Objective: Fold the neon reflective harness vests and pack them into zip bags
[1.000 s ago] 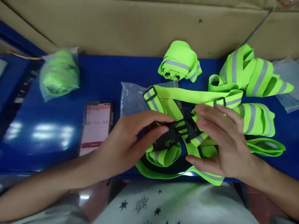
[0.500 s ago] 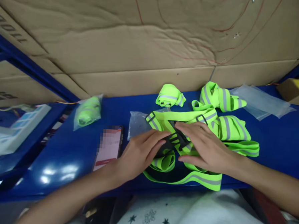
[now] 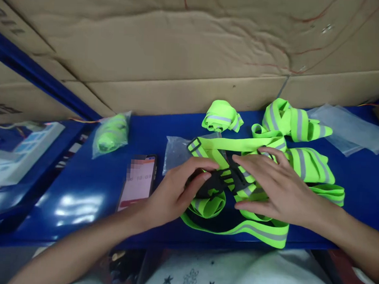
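Observation:
My left hand (image 3: 176, 190) has its thumb and fingers closed on a black plastic buckle (image 3: 211, 184). The buckle's prongs point right, towards a second black buckle piece (image 3: 238, 180) under my right fingertips. I cannot tell whether the two pieces touch. My right hand (image 3: 274, 186) arches over that piece with fingers and thumb apart. Around both hands lies a neon-yellow reflective strap (image 3: 261, 232) with a grey stripe, looped and folded. A black slider (image 3: 194, 145) sits on its upper left loop. My fingers hide part of the straps.
On the blue table (image 3: 88, 187) lie a phone (image 3: 139, 181), a bagged strap roll (image 3: 112, 133), a loose strap roll (image 3: 222, 116), more bundled straps (image 3: 294, 122) and clear plastic bags (image 3: 352, 129). Behind stands a cardboard wall (image 3: 179, 95). A white power strip (image 3: 26, 154) is at left.
My right hand has lifted slightly and spread its fingers, showing more of the right buckle piece. My left hand stays at the left buckle piece. The camera view has shifted a little.

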Demonstrator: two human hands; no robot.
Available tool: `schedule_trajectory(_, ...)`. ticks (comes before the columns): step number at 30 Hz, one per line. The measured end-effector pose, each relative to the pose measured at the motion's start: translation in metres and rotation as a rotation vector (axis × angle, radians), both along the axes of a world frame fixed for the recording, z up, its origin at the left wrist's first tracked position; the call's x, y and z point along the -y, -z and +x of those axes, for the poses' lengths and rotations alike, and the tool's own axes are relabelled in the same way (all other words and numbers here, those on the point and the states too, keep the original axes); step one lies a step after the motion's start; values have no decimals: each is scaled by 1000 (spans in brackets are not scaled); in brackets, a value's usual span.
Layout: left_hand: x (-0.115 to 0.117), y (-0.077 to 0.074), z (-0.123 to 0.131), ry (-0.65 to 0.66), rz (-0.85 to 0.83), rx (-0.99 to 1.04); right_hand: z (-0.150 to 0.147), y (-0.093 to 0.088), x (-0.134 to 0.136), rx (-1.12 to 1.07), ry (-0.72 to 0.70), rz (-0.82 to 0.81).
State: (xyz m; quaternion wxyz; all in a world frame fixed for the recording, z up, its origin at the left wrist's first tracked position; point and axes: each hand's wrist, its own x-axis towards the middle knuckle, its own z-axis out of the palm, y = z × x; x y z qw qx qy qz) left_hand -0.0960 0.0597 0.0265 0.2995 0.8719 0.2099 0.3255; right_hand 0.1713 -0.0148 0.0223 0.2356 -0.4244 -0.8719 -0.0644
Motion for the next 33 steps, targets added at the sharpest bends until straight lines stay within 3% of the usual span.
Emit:
schedule_trajectory(5, 1, -3, -1, 1, -144, 4, 2, -11, 0, 15, -104, -20)
schedule_trajectory(14, 10, -10, 0, -44, -163, -50, 5, -11, 4, -14, -127, 4)
schedule_trajectory(19, 24, -19, 13, -92, -321, 70, 10, -22, 8, -71, -170, -151)
schedule_trajectory(22, 27, -22, 27, -85, -383, 130, 22, -26, 4, -26, -178, -116)
schedule_trajectory(27, 17, -14, 42, -101, -376, 201, 42, -18, -4, -67, -185, -121)
schedule_trajectory(33, 19, -16, 29, -90, -473, 158, 40, -5, 9, -8, -95, -157)
